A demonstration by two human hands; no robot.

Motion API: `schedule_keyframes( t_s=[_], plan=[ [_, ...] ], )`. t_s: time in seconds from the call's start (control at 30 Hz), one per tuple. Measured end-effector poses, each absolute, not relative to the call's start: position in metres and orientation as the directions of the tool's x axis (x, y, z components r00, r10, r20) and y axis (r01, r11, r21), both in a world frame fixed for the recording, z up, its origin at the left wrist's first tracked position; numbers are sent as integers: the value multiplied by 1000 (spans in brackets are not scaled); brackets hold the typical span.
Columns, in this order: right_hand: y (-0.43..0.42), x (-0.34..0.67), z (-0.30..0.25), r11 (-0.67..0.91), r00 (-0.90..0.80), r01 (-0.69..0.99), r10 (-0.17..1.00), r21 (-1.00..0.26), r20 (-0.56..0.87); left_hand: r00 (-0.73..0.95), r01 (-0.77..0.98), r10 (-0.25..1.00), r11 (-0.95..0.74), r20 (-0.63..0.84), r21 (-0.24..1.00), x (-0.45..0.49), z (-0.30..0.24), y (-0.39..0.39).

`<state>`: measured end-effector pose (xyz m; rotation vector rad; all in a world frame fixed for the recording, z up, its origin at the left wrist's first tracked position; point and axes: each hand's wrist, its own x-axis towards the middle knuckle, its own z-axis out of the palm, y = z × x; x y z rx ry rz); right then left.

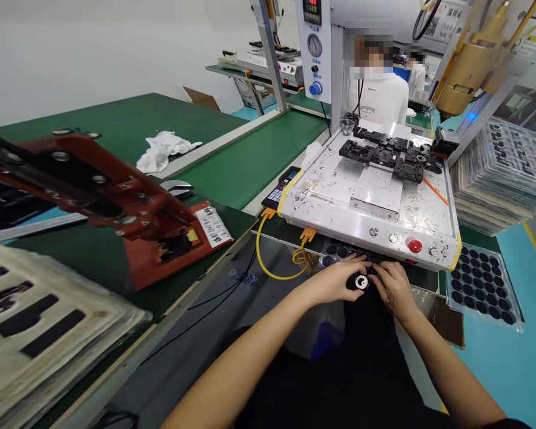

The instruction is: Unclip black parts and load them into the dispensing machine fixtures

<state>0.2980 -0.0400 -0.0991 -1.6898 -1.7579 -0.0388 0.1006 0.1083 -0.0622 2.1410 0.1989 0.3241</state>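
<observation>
Found part (361, 282) held above lap (370, 325), just below front edge of machine (348, 229). Saw left hand (339, 280) grasping part between thumb and fingers, with right hand (396, 289) at its other side; could not tell any grasp there. Judged handling under way and unfinished; could not establish totals done or left. Counted one part in hand, one red press (145, 265), two disc trays (465, 308) (right of machine, under its front edge), two stacks (491, 199) (far left, far right).

Machine bed (328, 185) is showing glossy metal. Left of it, crumpled cloth (163, 150) is looking matt; right, plastic trays (485, 199) are gleaming.
</observation>
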Motion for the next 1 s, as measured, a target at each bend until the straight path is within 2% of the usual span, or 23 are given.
schedule_keyframes(
  t_s=[0.23, 0.37, 0.47, 0.57, 0.67, 0.83, 0.9, 1.0],
  plan=[
    [-45, 299, -131, 218, 90, 849, 838, -481, 538, 958, 26, 253, -540, 133, 841, 103, -59, 112],
    [-65, 297, -134, 260, 99, 786, 843, -562, 528, 957, 35, 262, -529, 124, 848, 103, -58, 113],
    [-84, 293, -121, 226, 178, 731, 848, -644, 500, 946, 47, 298, -523, 130, 851, 104, -60, 109],
    [-99, 291, -97, 125, 342, 657, 829, -744, 442, 920, 58, 360, -515, 155, 855, 108, -62, 102],
    [-105, 291, -67, 19, 482, 538, 814, -843, 326, 879, 61, 438, -494, 188, 867, 112, -60, 92],
    [-97, 281, -22, -44, 511, 368, 844, -929, 162, 782, 68, 589, -409, 206, 910, 96, -41, 65],
    [-91, 272, -9, -51, 481, 281, 872, -958, 94, 740, 51, 654, -291, 160, 955, 81, -32, 53],
    [-79, 259, 1, -62, 418, 119, 909, -991, -6, 697, -90, 716, 143, -40, 986, 58, -20, 36]
  ],
)
